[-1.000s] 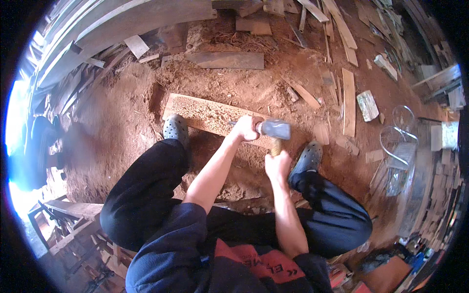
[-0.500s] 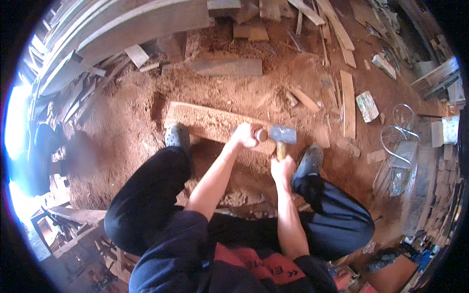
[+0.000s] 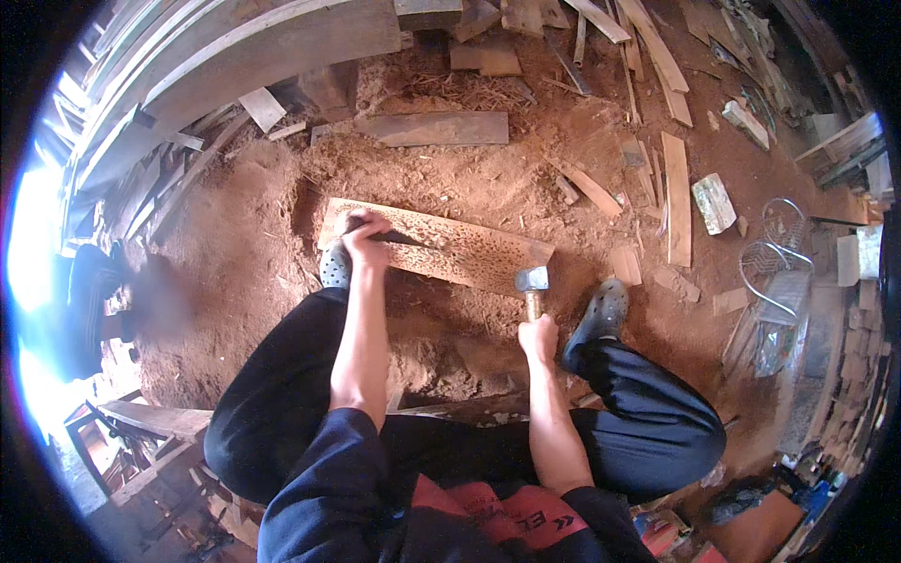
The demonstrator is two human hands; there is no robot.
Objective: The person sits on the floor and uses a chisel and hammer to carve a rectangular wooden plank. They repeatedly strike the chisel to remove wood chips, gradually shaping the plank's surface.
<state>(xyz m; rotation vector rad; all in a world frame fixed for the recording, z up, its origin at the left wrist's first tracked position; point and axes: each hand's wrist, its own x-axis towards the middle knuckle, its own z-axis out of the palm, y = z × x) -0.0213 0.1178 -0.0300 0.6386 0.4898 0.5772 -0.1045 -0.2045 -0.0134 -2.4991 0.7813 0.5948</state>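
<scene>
A pale wooden plank [image 3: 488, 255], its face pitted all over with small dark marks, lies slanted on the ground in front of me. My left hand [image 3: 364, 235] is closed around a chisel [image 3: 408, 240] above the plank's left part, the dark blade pointing right along the wood. Whether its edge touches the plank I cannot tell. My right hand [image 3: 538, 339] grips a hammer [image 3: 532, 280] by its short wooden handle. The hammer's grey metal head is beside the plank's right end. My left shoe [image 3: 334, 266] is against the plank's near left edge.
Reddish sawdust and soil cover the ground. A grey board [image 3: 432, 129] lies beyond the plank. Loose strips [image 3: 676, 199] and a pale block [image 3: 714, 204] are on the right, near a wire frame [image 3: 774, 263]. Large stacked boards [image 3: 272, 56] fill the far left.
My left hand has moved left along the plank with the chisel, which now lies lower and points right. The hammer has come away from the chisel's handle end, slightly down and left.
</scene>
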